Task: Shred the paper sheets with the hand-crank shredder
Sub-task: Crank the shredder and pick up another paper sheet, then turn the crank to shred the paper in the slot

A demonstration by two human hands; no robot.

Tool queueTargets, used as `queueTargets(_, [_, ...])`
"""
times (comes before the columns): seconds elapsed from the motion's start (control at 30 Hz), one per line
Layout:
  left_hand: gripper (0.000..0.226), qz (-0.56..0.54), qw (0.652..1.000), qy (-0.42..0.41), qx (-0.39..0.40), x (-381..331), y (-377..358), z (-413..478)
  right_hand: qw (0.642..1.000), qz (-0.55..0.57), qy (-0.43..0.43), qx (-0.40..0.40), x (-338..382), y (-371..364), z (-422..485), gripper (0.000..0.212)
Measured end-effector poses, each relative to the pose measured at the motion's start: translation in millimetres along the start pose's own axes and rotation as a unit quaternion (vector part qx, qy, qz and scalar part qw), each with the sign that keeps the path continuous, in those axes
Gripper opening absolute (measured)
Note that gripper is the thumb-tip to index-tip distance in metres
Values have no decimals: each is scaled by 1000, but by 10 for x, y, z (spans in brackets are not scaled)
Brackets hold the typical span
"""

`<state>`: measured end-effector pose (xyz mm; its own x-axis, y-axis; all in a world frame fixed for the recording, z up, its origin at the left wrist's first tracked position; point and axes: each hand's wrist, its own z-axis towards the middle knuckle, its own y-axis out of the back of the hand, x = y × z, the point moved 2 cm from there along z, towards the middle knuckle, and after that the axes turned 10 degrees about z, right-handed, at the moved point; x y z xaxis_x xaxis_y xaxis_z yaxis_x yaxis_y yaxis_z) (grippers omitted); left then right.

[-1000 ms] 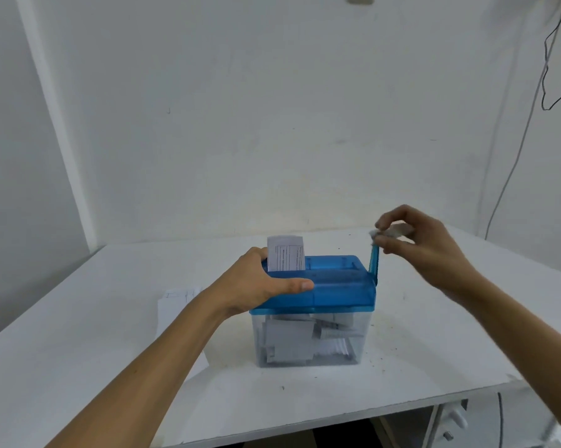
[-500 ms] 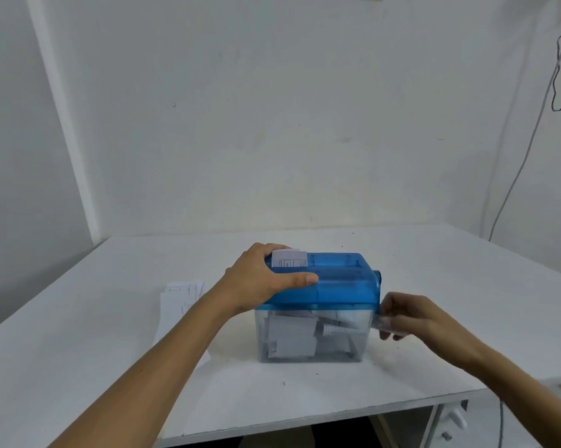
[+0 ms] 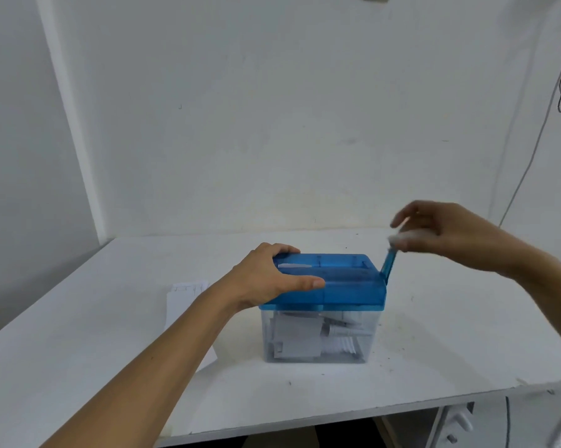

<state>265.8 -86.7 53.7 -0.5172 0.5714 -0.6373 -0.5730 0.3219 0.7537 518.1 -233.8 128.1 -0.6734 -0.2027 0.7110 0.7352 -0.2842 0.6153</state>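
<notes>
The hand-crank shredder (image 3: 347, 286) stands mid-table, a blue lid on a clear bin (image 3: 318, 337) holding paper strips and scraps. My left hand (image 3: 269, 276) grips the lid's left end, thumb along the front, fingers over the back. Only a thin white edge of a paper sheet (image 3: 289, 265) shows in the slot. The blue crank arm (image 3: 387, 265) points up at the lid's right end. My right hand (image 3: 444, 234), blurred, pinches the white crank knob (image 3: 402, 237) at the top of the arm.
A small stack of printed paper sheets (image 3: 183, 302) lies on the white table (image 3: 78, 334) left of the shredder, partly hidden by my left forearm. Walls close in behind and at the left. A cable (image 3: 531, 156) hangs on the right wall. The table's front edge is near.
My right hand swung the crank from the top down past the bin and back up to the top. The sheet sank from standing tall in the slot to a thin edge.
</notes>
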Motion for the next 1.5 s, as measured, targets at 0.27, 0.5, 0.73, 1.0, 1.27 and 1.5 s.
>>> queueTargets(0.27, [101, 0, 1000, 10, -8, 21, -3, -24, 993, 48, -55, -92, -787, -724, 258, 15])
queueTargets(0.5, [103, 13, 1000, 11, -16, 22, -10, -16, 974, 72, -180, 120, -693, -829, -351, 39])
queueTargets(0.73, [99, 20, 1000, 10, -10, 19, -4, -19, 988, 3, -60, 142, -158, -250, -462, 36])
queueTargets(1.0, [96, 30, 999, 8, -11, -35, -4, -19, 998, -36, -14, -44, -131, 30, 1, 32])
queueTargets(1.27, [87, -5, 1000, 11, -9, -69, -4, -68, 987, -122, -72, -79, -413, -295, 396, 30])
queueTargets(1.5, [61, -68, 994, 60, 59, 29, 186, -18, 992, -50, 76, -92, 359, -789, 515, 44])
